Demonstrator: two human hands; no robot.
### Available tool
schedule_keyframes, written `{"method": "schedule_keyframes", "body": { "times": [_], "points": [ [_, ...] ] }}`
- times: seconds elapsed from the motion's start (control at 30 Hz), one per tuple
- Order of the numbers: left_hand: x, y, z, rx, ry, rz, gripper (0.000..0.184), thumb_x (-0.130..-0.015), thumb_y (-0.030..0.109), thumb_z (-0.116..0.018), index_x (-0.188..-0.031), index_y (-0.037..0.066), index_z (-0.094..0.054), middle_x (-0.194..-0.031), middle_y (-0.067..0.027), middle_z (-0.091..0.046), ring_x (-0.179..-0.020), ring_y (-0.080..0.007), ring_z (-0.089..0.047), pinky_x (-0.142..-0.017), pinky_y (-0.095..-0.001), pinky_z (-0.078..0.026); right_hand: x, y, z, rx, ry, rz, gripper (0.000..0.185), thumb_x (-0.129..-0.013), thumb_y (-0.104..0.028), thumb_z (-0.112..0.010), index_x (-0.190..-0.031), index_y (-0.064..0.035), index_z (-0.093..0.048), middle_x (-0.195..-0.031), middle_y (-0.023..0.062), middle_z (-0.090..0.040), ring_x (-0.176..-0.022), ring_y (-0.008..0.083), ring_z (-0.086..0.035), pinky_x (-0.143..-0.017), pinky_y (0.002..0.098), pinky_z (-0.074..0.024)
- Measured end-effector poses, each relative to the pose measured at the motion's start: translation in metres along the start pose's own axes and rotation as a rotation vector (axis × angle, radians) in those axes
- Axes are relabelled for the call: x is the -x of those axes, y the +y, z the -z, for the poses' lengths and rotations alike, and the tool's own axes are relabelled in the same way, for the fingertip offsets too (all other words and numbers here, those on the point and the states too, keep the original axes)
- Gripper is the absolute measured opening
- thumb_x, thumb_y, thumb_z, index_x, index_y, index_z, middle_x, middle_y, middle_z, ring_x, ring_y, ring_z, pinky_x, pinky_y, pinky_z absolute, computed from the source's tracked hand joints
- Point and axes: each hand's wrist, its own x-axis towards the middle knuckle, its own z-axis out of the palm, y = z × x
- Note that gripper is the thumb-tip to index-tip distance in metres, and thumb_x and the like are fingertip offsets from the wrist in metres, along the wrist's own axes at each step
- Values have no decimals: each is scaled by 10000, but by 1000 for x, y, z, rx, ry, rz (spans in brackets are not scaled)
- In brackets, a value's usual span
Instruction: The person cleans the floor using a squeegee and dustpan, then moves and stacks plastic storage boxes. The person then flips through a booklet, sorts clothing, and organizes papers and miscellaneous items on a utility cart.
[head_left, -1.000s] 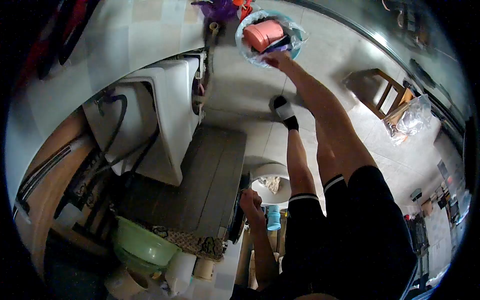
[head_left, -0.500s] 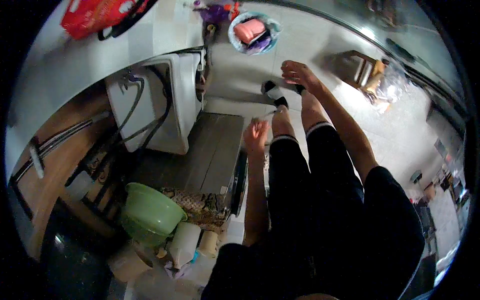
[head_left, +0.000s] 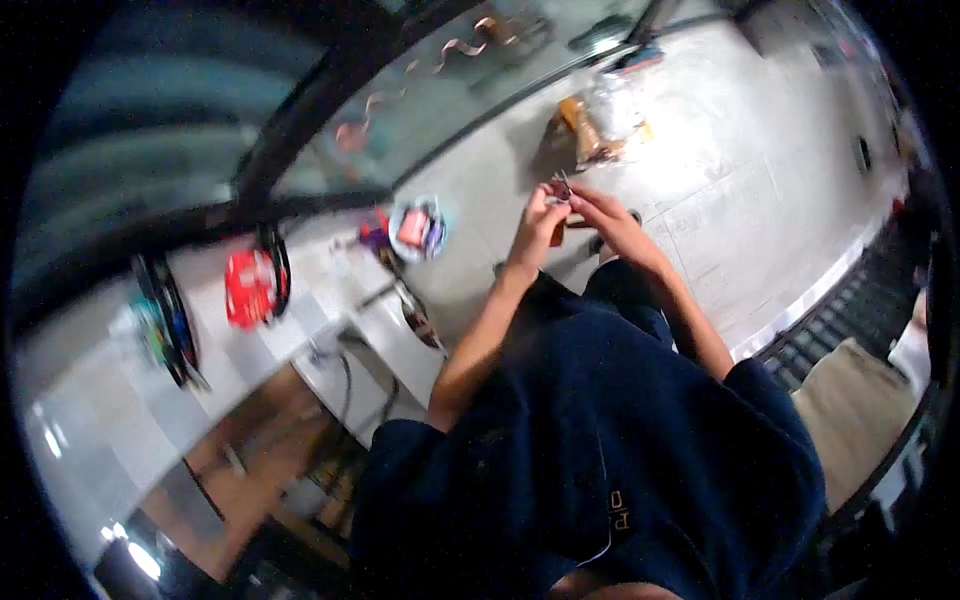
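My left hand and my right hand meet in front of my body, fingers pinched together. Between the fingertips is a small dark reddish thing with thin pale prongs pointing up; its kind is too blurred to tell. An orange-brown piece shows just below the fingers, and whether it belongs to the same thing I cannot tell. Both hands appear to touch the small pronged thing. Beyond them on the floor lies a bundle of clear plastic and yellow-brown packaging.
At left, a pale blue basin holds pink and purple items. A red bag rests on the tiled counter, beside a white sink. A glass partition runs along the back. Beige cloth lies at right.
My hands were apart and low near my legs; now they are raised and joined around a small thing. The view has turned, bringing more counter and glass partition into sight.
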Motion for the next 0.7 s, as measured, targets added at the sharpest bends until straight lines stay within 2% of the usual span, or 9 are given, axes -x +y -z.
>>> {"method": "schedule_keyframes", "body": {
  "times": [0.1,0.2,0.37,0.43,0.5,0.53,0.57,0.63,0.7],
  "points": [
    [-52,-17,-97,-30,-136,89,179,-867,210,-468,-1020,138,-410,-650,61,-380,-504,-28,-327,-455,-188,-261,43,-4,69,-196,251,119,468,-976,-310,-425,-1367,-56,-381,-1264,65,-497,-1100,144,-494,-883,301,-445],
    [-103,-46,-197,-136,-243,173,180,-867,225,-440,-1016,132,-398,-674,44,-407,-517,-31,-348,-456,-186,-274,82,5,168,-185,495,186,457,-969,-315,-439,-1343,-54,-405,-1232,72,-508,-1093,141,-486,-862,285,-439],
    [-174,-97,-362,-120,-430,209,188,-946,248,-346,-1097,136,-349,-707,27,-447,-570,-40,-386,-489,-182,-307,170,-40,299,297,1011,170,458,-890,-264,-543,-1269,-26,-444,-1142,165,-571,-906,216,-614,-764,320,-498],
    [-195,-117,-412,-65,-482,132,206,-948,250,-332,-1110,126,-359,-772,15,-458,-576,-46,-378,-489,-193,-311,190,-52,339,162,1012,201,422,-892,-271,-543,-1221,-19,-463,-1059,169,-584,-851,226,-614,-728,321,-504],
    [-228,-121,-467,-204,-526,59,217,-945,263,-335,-1110,126,-363,-772,14,-453,-584,-51,-379,-490,-194,-315,194,-57,404,134,1009,107,387,-897,-262,-541,-1190,-23,-460,-1027,157,-583,-843,202,-604,-720,302,-490],
    [-227,-128,-481,-165,-504,108,250,-942,281,-335,-1134,122,-359,-765,19,-446,-595,-53,-381,-503,-197,-318,199,-51,412,42,1020,188,353,-905,-275,-531,-1151,-31,-461,-970,123,-586,-829,171,-587,-717,286,-474],
    [-248,-123,-493,-229,-562,164,291,-956,313,-344,-1187,138,-360,-921,-11,-516,-712,-77,-480,-566,-210,-372,195,-66,429,-91,1030,249,334,-912,-275,-511,-1139,-33,-471,-934,96,-586,-844,155,-573,-736,284,-466],
    [-277,-136,-534,-164,-526,231,314,-948,325,-359,-1196,132,-356,-940,-14,-491,-716,-78,-451,-575,-215,-358,192,-63,486,-132,1055,246,292,-913,-253,-496,-1119,-46,-502,-830,37,-569,-739,115,-555,-644,245,-454],
    [-348,-143,-564,-121,-649,262,347,-942,338,-373,-1208,118,-351,-996,-31,-478,-752,-91,-452,-594,-222,-360,174,-83,553,-269,1002,128,301,-941,-298,-451,-1138,-85,-528,-779,-18,-529,-617,48,-457,-528,180,-350]
  ]
}}
